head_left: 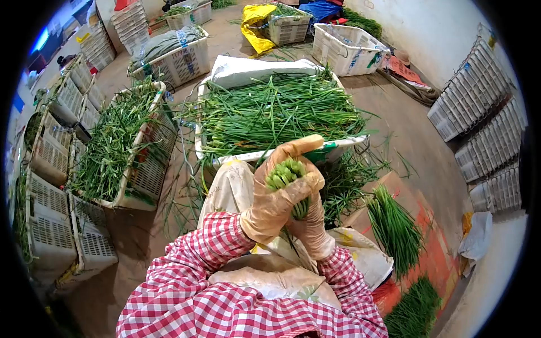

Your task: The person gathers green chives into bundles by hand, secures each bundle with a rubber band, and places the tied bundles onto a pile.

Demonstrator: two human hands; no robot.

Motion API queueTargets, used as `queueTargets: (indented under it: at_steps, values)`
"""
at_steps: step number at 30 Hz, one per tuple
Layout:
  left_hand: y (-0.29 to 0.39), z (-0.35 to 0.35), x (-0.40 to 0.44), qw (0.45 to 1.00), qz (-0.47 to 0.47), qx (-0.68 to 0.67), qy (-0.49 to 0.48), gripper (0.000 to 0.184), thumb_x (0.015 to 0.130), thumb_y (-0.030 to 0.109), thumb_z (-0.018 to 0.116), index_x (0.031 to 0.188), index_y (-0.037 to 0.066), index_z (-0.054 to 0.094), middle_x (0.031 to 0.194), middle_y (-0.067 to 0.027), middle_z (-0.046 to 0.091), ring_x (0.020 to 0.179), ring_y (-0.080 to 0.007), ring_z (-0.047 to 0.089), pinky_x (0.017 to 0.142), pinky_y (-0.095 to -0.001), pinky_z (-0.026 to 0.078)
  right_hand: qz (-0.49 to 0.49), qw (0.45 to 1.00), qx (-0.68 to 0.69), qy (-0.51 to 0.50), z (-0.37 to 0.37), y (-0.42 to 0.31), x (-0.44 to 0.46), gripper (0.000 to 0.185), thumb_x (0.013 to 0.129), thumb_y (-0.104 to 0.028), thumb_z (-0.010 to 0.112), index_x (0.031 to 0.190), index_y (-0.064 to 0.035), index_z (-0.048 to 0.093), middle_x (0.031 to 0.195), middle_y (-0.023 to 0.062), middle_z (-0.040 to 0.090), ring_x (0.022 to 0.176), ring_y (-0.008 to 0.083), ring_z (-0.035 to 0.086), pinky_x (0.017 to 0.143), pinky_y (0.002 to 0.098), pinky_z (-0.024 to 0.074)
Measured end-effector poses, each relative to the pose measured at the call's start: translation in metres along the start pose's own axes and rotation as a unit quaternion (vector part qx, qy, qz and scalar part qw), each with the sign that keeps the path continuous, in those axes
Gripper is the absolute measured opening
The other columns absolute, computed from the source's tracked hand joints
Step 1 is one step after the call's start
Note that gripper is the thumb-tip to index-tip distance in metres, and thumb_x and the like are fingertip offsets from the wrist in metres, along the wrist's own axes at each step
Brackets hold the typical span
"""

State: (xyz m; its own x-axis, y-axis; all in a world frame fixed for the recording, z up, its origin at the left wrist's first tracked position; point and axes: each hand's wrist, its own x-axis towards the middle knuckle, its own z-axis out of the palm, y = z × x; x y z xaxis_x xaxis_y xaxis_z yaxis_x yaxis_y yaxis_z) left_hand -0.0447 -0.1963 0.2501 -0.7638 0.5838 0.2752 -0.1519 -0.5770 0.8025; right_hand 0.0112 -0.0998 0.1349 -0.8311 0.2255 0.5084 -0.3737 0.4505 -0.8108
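Above my lap, a bunch of flowering chives [284, 173] points its pale green tips up toward me. My left hand [265, 197], in a tan glove, is curled around the tip end, with fingers at the far side and thumb at the near side. Lower down, my right hand [313, 228], gloved too, is closed around the stems under the tips. Part of the bunch is hidden behind the gloves. Just beyond my hands stands a white crate [248, 156] heaped with loose long green chives [276, 112].
Finished-looking bundles of chives [394, 231] lie on a reddish sheet [437, 242] at my right. To the left stands a crate [147, 152] of loose greens beside more crates [51, 225]. Stacked crates [470, 84] line the right wall. Stray stems litter the floor.
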Motion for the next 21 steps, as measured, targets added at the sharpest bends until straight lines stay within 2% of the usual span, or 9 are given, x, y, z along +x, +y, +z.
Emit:
queueTargets:
  at_steps: [1, 6, 7, 12, 13, 14, 16, 18, 21]
  values:
    - [0.005, 0.002, 0.004, 1.000, -0.004, -0.024, -0.004, 0.052, 0.084, 0.011, 0.065, 0.129, -0.001, 0.044, 0.081, -0.0040, 0.059, 0.074, -0.0095, 0.056, 0.067, -0.0218, 0.047, 0.059, 0.994, 0.091, 0.013, 0.004, -0.002, 0.015, 0.079, 0.070, -0.014, 0.076, 0.136, -0.0038, 0.033, 0.129, 0.0209, 0.048, 0.116, 0.0353, 0.051, 0.092, 0.0402, 0.0437]
    - [0.018, 0.018, 0.035, 0.994, 0.065, -0.085, 0.013, 0.051, 0.089, 0.019, 0.056, 0.133, -0.001, 0.039, 0.076, -0.0017, 0.052, 0.072, -0.0131, 0.052, 0.068, -0.0269, 0.046, -0.203, 0.965, -0.141, 0.092, -0.051, -0.033, 0.065, 0.061, 0.074, -0.017, 0.070, 0.128, -0.0054, 0.045, 0.105, 0.0175, 0.063, 0.087, 0.0298, 0.065, 0.072, 0.0386, 0.0526]
    - [0.017, 0.008, 0.051, 0.972, 0.083, -0.174, -0.137, 0.050, 0.090, 0.018, 0.054, 0.133, -0.004, 0.038, 0.076, -0.0008, 0.048, 0.074, -0.0140, 0.048, 0.076, -0.0294, 0.044, -0.193, 0.960, -0.192, 0.063, -0.067, -0.040, 0.070, 0.057, 0.075, -0.016, 0.067, 0.126, -0.0036, 0.046, 0.090, 0.0153, 0.062, 0.077, 0.0306, 0.063, 0.065, 0.0394, 0.0513]
    - [-0.003, 0.011, 0.090, 0.990, 0.081, -0.116, 0.006, 0.050, 0.093, 0.008, 0.047, 0.138, -0.007, 0.029, 0.088, -0.0070, 0.045, 0.076, -0.0167, 0.044, 0.082, -0.0297, 0.048, -0.087, 0.899, -0.424, -0.071, -0.176, -0.061, 0.084, 0.007, 0.081, -0.003, 0.051, 0.088, -0.0046, 0.050, 0.071, 0.0119, 0.056, 0.060, 0.0247, 0.059, 0.052, 0.0336, 0.0513]
    - [-0.006, -0.028, 0.117, 0.848, -0.063, -0.457, -0.261, 0.047, 0.095, 0.009, 0.039, 0.138, -0.008, 0.026, 0.102, -0.0249, 0.055, 0.089, -0.0254, 0.060, 0.081, -0.0285, 0.057, -0.066, 0.871, -0.483, -0.060, -0.206, -0.066, 0.074, 0.010, 0.082, -0.001, 0.050, 0.091, -0.0039, 0.051, 0.072, 0.0119, 0.058, 0.062, 0.0241, 0.061, 0.052, 0.0328, 0.0523]
    - [-0.009, -0.027, 0.118, 0.922, 0.034, -0.356, -0.148, 0.045, 0.096, 0.006, 0.037, 0.138, -0.006, 0.026, 0.105, -0.0300, 0.052, 0.088, -0.0232, 0.062, 0.074, -0.0273, 0.059, -0.046, 0.840, -0.539, -0.051, -0.238, -0.069, 0.059, 0.012, 0.082, 0.000, 0.049, 0.094, -0.0032, 0.053, 0.073, 0.0119, 0.059, 0.063, 0.0234, 0.062, 0.052, 0.0319, 0.0534]
    - [-0.035, -0.037, 0.126, 0.903, -0.049, -0.381, -0.194, 0.046, 0.094, 0.003, 0.041, 0.137, -0.006, 0.028, 0.106, -0.0298, 0.052, 0.087, -0.0225, 0.062, 0.080, -0.0250, 0.058, 0.106, 0.800, -0.590, -0.022, -0.297, -0.071, 0.026, 0.040, 0.077, -0.009, 0.067, 0.115, -0.0112, 0.058, 0.095, 0.0119, 0.066, 0.083, 0.0282, 0.066, 0.072, 0.0379, 0.0528]
    - [-0.066, -0.002, 0.108, 0.994, -0.074, -0.073, -0.025, 0.043, 0.085, 0.014, 0.061, 0.121, -0.006, 0.048, 0.087, -0.0083, 0.059, 0.077, -0.0168, 0.059, 0.081, -0.0254, 0.051, 0.153, 0.739, -0.656, 0.008, -0.350, -0.056, -0.012, 0.038, 0.079, -0.015, 0.067, 0.116, -0.0117, 0.059, 0.098, 0.0134, 0.066, 0.087, 0.0287, 0.065, 0.073, 0.0383, 0.0524]
    - [-0.135, -0.004, 0.085, 0.973, -0.226, -0.049, -0.004, 0.045, 0.081, 0.021, 0.065, 0.115, -0.006, 0.053, 0.078, -0.0040, 0.059, 0.073, -0.0156, 0.057, 0.073, -0.0295, 0.049, 0.192, 0.729, -0.656, -0.015, -0.392, -0.012, -0.068, 0.041, 0.075, -0.004, 0.058, 0.115, -0.0123, 0.059, 0.086, 0.0120, 0.065, 0.071, 0.0266, 0.065, 0.062, 0.0371, 0.0524]
